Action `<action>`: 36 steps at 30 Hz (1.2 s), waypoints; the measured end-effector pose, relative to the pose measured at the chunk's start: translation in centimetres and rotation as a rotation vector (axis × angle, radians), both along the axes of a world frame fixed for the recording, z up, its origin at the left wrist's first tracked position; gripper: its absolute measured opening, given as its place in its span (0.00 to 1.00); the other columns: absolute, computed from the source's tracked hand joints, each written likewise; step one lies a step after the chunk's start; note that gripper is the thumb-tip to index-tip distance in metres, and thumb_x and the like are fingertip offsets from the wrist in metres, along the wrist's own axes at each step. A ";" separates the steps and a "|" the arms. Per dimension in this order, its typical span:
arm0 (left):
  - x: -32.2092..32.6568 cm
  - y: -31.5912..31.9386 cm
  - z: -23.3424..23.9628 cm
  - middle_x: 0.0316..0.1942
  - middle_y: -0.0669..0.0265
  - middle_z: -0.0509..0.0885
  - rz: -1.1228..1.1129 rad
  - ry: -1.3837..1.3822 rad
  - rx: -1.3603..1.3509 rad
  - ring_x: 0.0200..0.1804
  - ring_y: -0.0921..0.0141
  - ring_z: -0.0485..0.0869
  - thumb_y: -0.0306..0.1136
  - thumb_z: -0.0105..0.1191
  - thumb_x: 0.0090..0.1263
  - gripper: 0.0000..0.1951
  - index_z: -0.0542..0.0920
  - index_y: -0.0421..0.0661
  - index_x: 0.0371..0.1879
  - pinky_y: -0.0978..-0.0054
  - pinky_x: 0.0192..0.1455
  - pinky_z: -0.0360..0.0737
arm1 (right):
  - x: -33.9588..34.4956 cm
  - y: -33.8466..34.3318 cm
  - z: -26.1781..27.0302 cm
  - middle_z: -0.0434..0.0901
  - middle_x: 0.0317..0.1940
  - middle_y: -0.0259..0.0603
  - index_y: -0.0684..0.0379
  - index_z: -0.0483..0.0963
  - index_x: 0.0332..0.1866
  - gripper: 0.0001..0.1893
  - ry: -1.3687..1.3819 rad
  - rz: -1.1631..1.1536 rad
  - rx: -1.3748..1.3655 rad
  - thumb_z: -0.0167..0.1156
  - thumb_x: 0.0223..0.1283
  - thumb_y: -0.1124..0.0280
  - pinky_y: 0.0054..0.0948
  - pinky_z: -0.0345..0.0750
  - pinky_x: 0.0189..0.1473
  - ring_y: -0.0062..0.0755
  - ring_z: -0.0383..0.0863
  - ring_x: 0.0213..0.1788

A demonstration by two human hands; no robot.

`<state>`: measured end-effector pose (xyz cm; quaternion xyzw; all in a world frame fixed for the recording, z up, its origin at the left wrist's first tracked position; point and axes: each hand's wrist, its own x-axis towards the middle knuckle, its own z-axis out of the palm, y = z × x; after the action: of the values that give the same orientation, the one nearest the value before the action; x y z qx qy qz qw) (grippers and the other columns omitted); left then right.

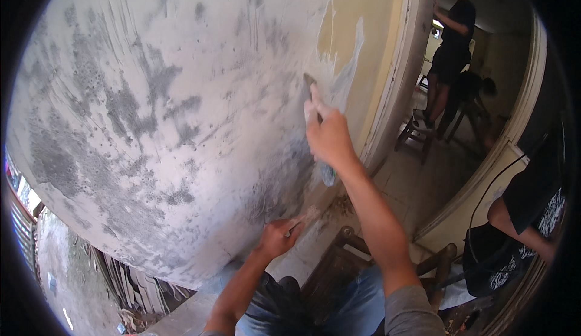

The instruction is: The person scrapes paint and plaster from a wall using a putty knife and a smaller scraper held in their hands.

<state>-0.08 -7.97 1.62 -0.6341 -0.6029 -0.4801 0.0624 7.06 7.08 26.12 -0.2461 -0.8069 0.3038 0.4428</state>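
Observation:
My right hand (327,132) grips a scraper or putty knife (309,80), its blade against the patchy grey-and-white wall (218,86). White residue coats the fingers. Right of the blade, yellowish paint (381,23) borders the whitish area. Lower down, my left hand (278,238) holds a small flat tool (295,227) near the wall's lower part; its exact kind is unclear, and pale material shows around its end. A bluish object with a bit of green (328,175) shows just below my right wrist.
A wooden chair (338,263) stands close by at my legs. Past the door frame (390,86), a person (451,41) stands on a wooden stool (414,134). Another person's arm (522,234) is at the right, near a dark cable (476,209). Stacked flat pieces (140,286) lie at lower left.

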 end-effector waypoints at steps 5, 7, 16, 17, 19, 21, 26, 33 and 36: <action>-0.1 -0.6 0.0 0.28 0.53 0.85 0.011 0.004 -0.032 0.29 0.54 0.84 0.32 0.63 0.68 0.13 0.86 0.50 0.51 0.59 0.32 0.81 | 0.7 -0.6 1.6 0.83 0.31 0.63 0.64 0.65 0.73 0.26 -0.067 0.039 -0.107 0.47 0.75 0.63 0.45 0.79 0.45 0.62 0.85 0.37; -0.2 -0.3 -0.3 0.29 0.53 0.86 0.024 0.001 -0.090 0.29 0.54 0.85 0.31 0.63 0.68 0.13 0.86 0.50 0.51 0.59 0.32 0.81 | 0.3 -0.4 0.2 0.83 0.32 0.64 0.65 0.64 0.73 0.26 -0.099 0.027 -0.063 0.47 0.75 0.64 0.46 0.79 0.47 0.63 0.84 0.37; -0.8 0.2 -1.3 0.25 0.54 0.84 0.064 0.048 -0.044 0.26 0.56 0.84 0.30 0.64 0.67 0.18 0.85 0.51 0.56 0.62 0.29 0.80 | -0.2 -0.2 1.1 0.81 0.30 0.66 0.67 0.63 0.73 0.27 -0.064 -0.085 0.091 0.46 0.75 0.63 0.50 0.78 0.48 0.65 0.83 0.38; -0.8 0.1 -1.5 0.25 0.54 0.84 0.071 0.026 -0.058 0.26 0.56 0.84 0.30 0.64 0.66 0.17 0.85 0.51 0.55 0.62 0.29 0.79 | -0.3 0.0 0.8 0.78 0.23 0.60 0.64 0.63 0.74 0.27 -0.053 -0.087 0.106 0.46 0.76 0.63 0.46 0.77 0.43 0.56 0.81 0.30; -0.4 0.2 -0.6 0.27 0.54 0.85 0.080 0.035 -0.109 0.28 0.55 0.84 0.31 0.63 0.67 0.16 0.85 0.52 0.54 0.60 0.31 0.80 | -0.5 -0.1 0.4 0.75 0.17 0.54 0.60 0.63 0.76 0.26 -0.042 -0.092 0.138 0.46 0.77 0.62 0.41 0.77 0.38 0.48 0.79 0.23; -0.2 0.2 -0.1 0.29 0.54 0.86 0.092 0.051 -0.157 0.29 0.54 0.85 0.32 0.63 0.68 0.15 0.86 0.53 0.53 0.59 0.32 0.81 | -0.3 -1.0 -0.6 0.76 0.18 0.54 0.59 0.64 0.75 0.26 -0.041 -0.054 0.098 0.46 0.76 0.62 0.41 0.77 0.38 0.49 0.80 0.25; 0.4 0.3 0.1 0.28 0.54 0.85 0.028 -0.012 -0.095 0.29 0.54 0.84 0.32 0.63 0.68 0.15 0.86 0.52 0.53 0.59 0.33 0.81 | 0.2 -0.4 1.9 0.80 0.25 0.63 0.68 0.64 0.73 0.26 0.020 -0.062 0.047 0.46 0.75 0.64 0.50 0.78 0.46 0.65 0.83 0.34; -0.4 0.5 -0.8 0.25 0.54 0.84 0.049 0.084 -0.038 0.24 0.57 0.84 0.30 0.65 0.66 0.18 0.86 0.53 0.55 0.63 0.28 0.79 | 0.3 -0.8 1.1 0.82 0.28 0.64 0.65 0.64 0.74 0.27 -0.053 0.026 0.012 0.46 0.76 0.63 0.49 0.78 0.48 0.65 0.84 0.37; 0.4 0.4 -0.2 0.24 0.54 0.84 0.016 0.022 -0.007 0.24 0.58 0.84 0.29 0.65 0.66 0.17 0.86 0.53 0.55 0.63 0.28 0.79 | 0.1 -0.6 1.5 0.82 0.29 0.64 0.65 0.63 0.74 0.27 -0.013 -0.013 0.029 0.46 0.76 0.62 0.49 0.78 0.48 0.65 0.84 0.38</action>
<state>0.31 -7.53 1.44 -0.6348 -0.6088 -0.4705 0.0706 7.15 6.45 27.59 -0.2469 -0.8125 0.2875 0.4430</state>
